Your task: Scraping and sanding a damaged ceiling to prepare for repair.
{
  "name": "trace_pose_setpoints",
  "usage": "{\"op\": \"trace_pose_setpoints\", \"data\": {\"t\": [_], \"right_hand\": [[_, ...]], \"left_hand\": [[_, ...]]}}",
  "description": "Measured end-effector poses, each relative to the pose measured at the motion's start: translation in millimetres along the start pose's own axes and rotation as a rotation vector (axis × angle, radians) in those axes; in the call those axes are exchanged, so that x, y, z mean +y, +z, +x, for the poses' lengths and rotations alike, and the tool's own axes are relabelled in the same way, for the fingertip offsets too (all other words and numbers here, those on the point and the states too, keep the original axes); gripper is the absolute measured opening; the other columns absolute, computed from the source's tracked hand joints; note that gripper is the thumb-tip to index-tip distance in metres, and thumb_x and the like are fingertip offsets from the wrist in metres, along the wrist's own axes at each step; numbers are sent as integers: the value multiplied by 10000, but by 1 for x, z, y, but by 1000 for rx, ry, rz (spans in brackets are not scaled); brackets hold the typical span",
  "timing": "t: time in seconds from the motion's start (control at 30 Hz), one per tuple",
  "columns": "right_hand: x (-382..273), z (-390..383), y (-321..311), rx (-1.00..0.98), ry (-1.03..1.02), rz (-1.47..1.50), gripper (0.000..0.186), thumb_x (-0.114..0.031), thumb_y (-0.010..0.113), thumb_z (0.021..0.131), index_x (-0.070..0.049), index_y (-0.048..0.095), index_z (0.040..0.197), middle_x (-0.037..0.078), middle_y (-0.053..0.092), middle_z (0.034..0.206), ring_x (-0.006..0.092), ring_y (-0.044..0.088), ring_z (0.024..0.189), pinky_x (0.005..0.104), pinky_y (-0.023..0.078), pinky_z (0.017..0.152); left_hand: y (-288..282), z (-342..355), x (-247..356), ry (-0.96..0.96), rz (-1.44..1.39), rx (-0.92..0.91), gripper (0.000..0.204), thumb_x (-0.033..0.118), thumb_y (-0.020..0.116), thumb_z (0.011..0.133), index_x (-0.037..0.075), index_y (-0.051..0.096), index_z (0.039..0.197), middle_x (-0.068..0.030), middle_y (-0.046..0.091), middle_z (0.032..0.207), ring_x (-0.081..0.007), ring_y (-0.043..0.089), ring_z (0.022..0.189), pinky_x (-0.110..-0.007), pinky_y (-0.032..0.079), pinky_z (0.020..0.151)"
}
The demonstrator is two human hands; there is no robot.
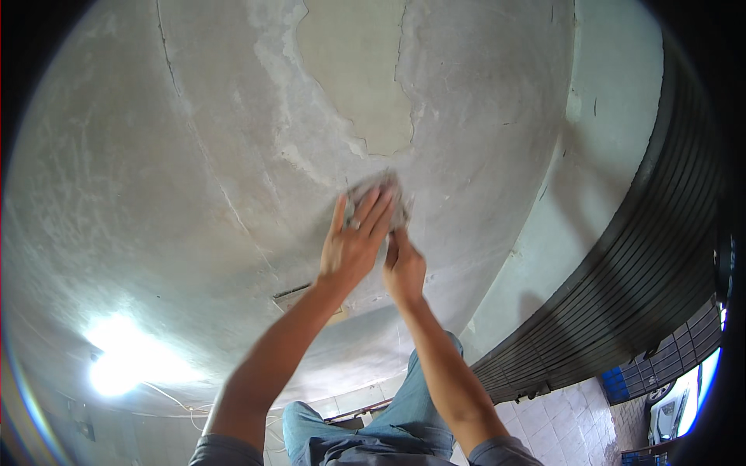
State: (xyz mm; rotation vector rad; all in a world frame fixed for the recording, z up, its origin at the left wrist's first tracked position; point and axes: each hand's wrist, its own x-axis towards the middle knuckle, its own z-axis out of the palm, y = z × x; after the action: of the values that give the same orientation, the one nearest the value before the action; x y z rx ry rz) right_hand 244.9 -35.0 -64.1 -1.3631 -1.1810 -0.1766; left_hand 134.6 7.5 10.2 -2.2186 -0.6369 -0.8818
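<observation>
My left hand (356, 237) lies with stretched fingers on a blurred, dirty grey flat piece (395, 202), pressing it to the plastered surface (210, 101) overhead; I cannot tell if it is a pad, cloth or blade. My right hand (406, 264) is just to the right and lower, fingers closed on that piece's lower end. Beyond my fingers is a smoother, greenish-beige patch (353, 70) with ragged edges. A narrow dark slot in a rectangular recess (291, 291) shows just left of my left forearm.
A bright lamp (116, 357) with a loose cable is at lower left. A pale edge band (606, 132) and a dark ribbed rolling shutter (614, 279) curve along the right. A tiled floor (559, 427), wire grid panel (653, 365) and white car (660, 419) show below right.
</observation>
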Motion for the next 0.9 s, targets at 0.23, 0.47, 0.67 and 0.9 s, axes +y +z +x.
{"op": "trace_pose_setpoints", "data": {"t": [0.23,0.47,0.67,0.9], "right_hand": [[42,-125,2,-75,97,-49,484,-118,591,995,-130,497,1470,210,724,933,396,703,733,467,548,595],[30,-157,-8,-251,221,-11,615,-148,578,1003,-76,331,1562,261,704,841,433,692,700,488,544,586],[6,-219,-11,-839,295,-63,688,-375,514,985,-81,302,1570,301,692,883,483,687,779,576,545,719],[-4,-236,-9,-1158,237,-211,547,-370,446,1022,-127,420,1511,262,679,1177,446,701,914,551,566,780]], "left_hand": [[-18,-141,62,-404,-493,-220,342,82,565,975,64,629,1311,-88,592,1446,-271,496,1405,-604,191,1221],[-5,-292,105,-1461,-1159,-216,247,176,493,1065,5,640,1166,-143,684,1107,-255,645,1025,-347,480,913],[0,-288,135,-1920,-1805,-28,297,305,480,1095,53,629,1042,-10,588,861,-113,546,783,-263,458,706],[23,-339,138,-2062,-1978,33,299,290,526,1075,30,640,1169,-93,698,1073,-212,678,996,-318,548,874]]}}
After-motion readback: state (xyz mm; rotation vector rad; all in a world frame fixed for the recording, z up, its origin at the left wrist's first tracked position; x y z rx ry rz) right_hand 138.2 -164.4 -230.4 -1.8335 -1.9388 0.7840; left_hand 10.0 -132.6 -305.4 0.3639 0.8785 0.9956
